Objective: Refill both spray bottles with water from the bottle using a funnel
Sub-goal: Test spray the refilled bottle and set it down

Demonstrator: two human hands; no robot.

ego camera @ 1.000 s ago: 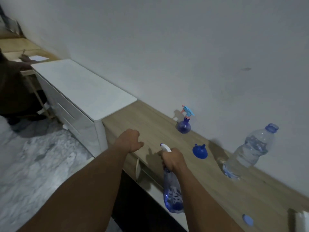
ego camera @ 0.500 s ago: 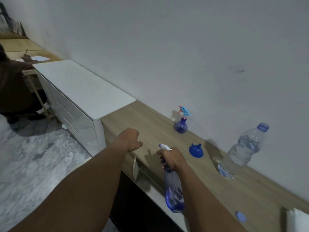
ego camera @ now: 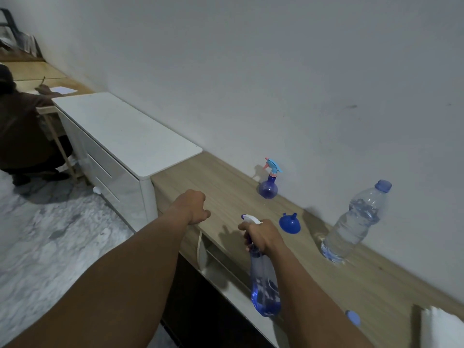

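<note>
My right hand [ego camera: 261,236] grips the neck of a tall blue spray bottle [ego camera: 265,285] with a white trigger head, held over the front edge of the wooden counter [ego camera: 226,187]. My left hand [ego camera: 194,206] is a closed fist resting on the counter's front edge, holding nothing. A small round blue spray bottle [ego camera: 269,183] with a light-blue trigger stands by the wall. A blue funnel [ego camera: 289,223] lies upside down between them. The clear water bottle [ego camera: 354,223], capped in blue, stands upright to the right.
A loose blue cap [ego camera: 352,317] lies near the counter's front right, beside white paper [ego camera: 444,327]. A white drawer cabinet [ego camera: 120,141] adjoins the counter on the left. A seated person [ego camera: 22,126] writes at a far desk.
The view shifted slightly; both hands and the held spray bottle stay almost where they were. Nothing was picked up or let go.
</note>
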